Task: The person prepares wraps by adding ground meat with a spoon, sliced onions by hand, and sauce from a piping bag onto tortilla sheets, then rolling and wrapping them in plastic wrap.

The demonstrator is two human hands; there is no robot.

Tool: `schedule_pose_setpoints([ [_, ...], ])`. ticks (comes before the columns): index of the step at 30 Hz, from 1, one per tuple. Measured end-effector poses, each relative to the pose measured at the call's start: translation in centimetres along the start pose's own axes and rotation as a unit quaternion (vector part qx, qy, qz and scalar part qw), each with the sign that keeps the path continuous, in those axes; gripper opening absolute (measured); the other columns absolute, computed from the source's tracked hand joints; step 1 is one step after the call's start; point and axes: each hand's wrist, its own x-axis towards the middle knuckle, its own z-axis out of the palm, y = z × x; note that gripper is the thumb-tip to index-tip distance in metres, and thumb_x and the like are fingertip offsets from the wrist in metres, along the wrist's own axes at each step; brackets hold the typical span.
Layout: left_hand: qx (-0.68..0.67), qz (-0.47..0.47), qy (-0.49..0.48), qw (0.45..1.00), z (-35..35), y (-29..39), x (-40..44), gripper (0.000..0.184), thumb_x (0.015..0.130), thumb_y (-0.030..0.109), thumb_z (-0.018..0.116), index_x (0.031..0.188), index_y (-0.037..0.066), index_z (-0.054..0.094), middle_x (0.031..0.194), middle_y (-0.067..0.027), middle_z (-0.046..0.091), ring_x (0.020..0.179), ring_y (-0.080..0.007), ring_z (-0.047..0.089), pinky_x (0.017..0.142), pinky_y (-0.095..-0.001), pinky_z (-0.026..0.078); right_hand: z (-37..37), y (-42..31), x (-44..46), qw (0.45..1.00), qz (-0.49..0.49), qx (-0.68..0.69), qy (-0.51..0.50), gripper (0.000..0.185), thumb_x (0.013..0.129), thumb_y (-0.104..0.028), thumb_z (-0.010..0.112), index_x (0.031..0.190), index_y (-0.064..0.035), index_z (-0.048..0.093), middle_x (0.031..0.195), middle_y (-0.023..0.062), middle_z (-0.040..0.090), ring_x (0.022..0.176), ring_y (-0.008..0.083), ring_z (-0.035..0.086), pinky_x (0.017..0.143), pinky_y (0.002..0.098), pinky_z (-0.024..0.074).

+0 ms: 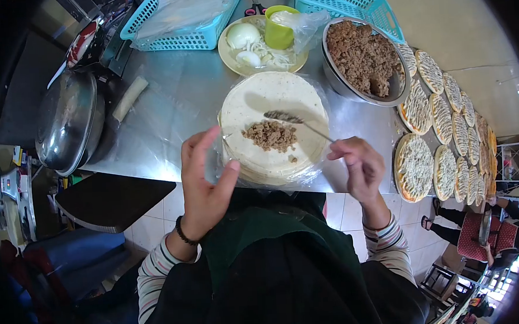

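In front of me lies a stack of flat tortillas on clear plastic. A small mound of cooked ground meat sits on the top one, near its middle. My right hand pinches the thin handle of a spoon, whose bowl, smeared with meat, hangs just above the mound. At the left edge of the stack is my left hand, fingers spread and thumb apart, holding nothing. A metal bowl of ground meat stands at the upper right.
A plate with onions and a green cup stands behind the stack. Blue baskets line the back. Many topped flatbreads cover the right side. A metal lidded pot and a plastic roll are left.
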Motion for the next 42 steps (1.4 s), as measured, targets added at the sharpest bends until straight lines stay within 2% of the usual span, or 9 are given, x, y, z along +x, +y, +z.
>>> schedule_pose_setpoints([
  [2,0.319,0.203,-0.012,0.926,-0.2,0.3,1.1,0.042,0.079,0.020,0.064,0.117,0.003,0.058,0.121,-0.0141,0.046,0.116,-0.0307,0.041,0.096,-0.0402,0.032,-0.7,-0.1,0.3,0.986,0.065,0.089,0.124,0.024,0.094,-0.014,0.051,0.102,0.0063,0.060,0.083,0.0152,0.063,0.070,0.0203,0.062,0.062,0.0293,0.0521],
  [6,0.516,0.200,-0.080,0.829,0.4,0.3,2.0,0.058,0.084,0.044,0.057,0.117,-0.003,0.057,0.142,-0.0250,0.027,0.132,-0.0479,0.019,0.101,-0.0661,0.011,-6.6,0.8,3.0,0.930,0.086,0.047,0.356,0.032,0.096,-0.025,0.048,0.104,0.0040,0.060,0.079,0.0123,0.061,0.062,0.0142,0.058,0.057,0.0284,0.0514],
  [15,0.467,0.190,-0.115,0.856,1.8,-0.4,1.5,0.062,0.084,0.045,0.056,0.121,-0.005,0.054,0.147,-0.0266,0.017,0.135,-0.0519,0.006,0.096,-0.0732,0.003,-13.4,6.4,6.2,0.882,0.313,-0.191,0.297,0.065,0.087,-0.038,0.061,0.131,0.0056,0.041,0.085,0.0103,0.060,0.060,0.0088,0.049,0.049,0.0210,0.0397],
  [17,0.461,0.181,-0.106,0.862,1.1,-0.3,1.6,0.058,0.082,0.039,0.060,0.121,-0.003,0.054,0.147,-0.0243,0.019,0.135,-0.0507,0.006,0.099,-0.0706,0.004,-14.2,6.1,4.7,0.816,0.136,-0.443,0.345,0.073,0.082,-0.037,0.069,0.133,0.0043,0.038,0.092,0.0117,0.059,0.065,0.0120,0.051,0.056,0.0218,0.0418],
  [18,0.455,0.175,-0.093,0.868,0.7,-0.3,1.7,0.055,0.080,0.033,0.064,0.121,-0.002,0.055,0.148,-0.0220,0.020,0.136,-0.0496,0.006,0.101,-0.0680,0.004,-14.4,5.4,3.9,0.730,0.015,-0.601,0.326,0.065,0.082,-0.033,0.070,0.129,0.0042,0.044,0.095,0.0123,0.059,0.067,0.0135,0.052,0.059,0.0223,0.0427],
  [22,0.427,0.204,-0.058,0.879,0.4,-1.0,2.7,0.032,0.074,0.028,0.072,0.099,0.009,0.064,0.143,-0.0190,0.030,0.136,-0.0472,0.011,0.102,-0.0669,0.008,-6.2,1.6,0.0,0.971,0.123,-0.180,0.097,0.033,0.065,-0.017,0.079,0.092,-0.0048,0.064,0.091,0.0048,0.061,0.077,0.0168,0.052,0.072,0.0322,0.0405],
  [24,0.405,0.229,-0.058,0.883,0.8,-0.6,3.2,0.029,0.072,0.029,0.073,0.091,0.010,0.062,0.140,-0.0187,0.032,0.135,-0.0472,0.013,0.100,-0.0684,0.009,-0.9,-0.6,1.4,0.959,-0.012,-0.281,-0.044,0.023,0.062,-0.016,0.080,0.076,-0.0105,0.062,0.072,-0.0002,0.053,0.073,0.0188,0.046,0.074,0.0327,0.0346],
  [38,0.300,0.271,-0.014,0.914,2.5,-1.0,3.8,0.025,0.072,0.026,0.073,0.088,0.010,0.061,0.130,-0.0166,0.040,0.131,-0.0456,0.023,0.101,-0.0648,0.013,3.1,1.5,9.7,0.978,0.061,-0.196,-0.047,0.008,0.076,-0.010,0.065,0.073,-0.0048,0.061,0.075,0.0106,0.059,0.070,0.0329,0.057,0.064,0.0426,0.0433],
  [42,0.286,0.332,0.053,0.897,1.0,-1.4,3.4,0.014,0.071,0.020,0.072,0.073,0.009,0.063,0.122,-0.0149,0.050,0.128,-0.0432,0.031,0.103,-0.0592,0.017,4.7,7.2,17.1,0.849,0.065,-0.466,-0.240,0.017,0.082,-0.005,0.050,0.086,0.0015,0.065,0.091,0.0219,0.064,0.080,0.0362,0.064,0.072,0.0433,0.0514],
])
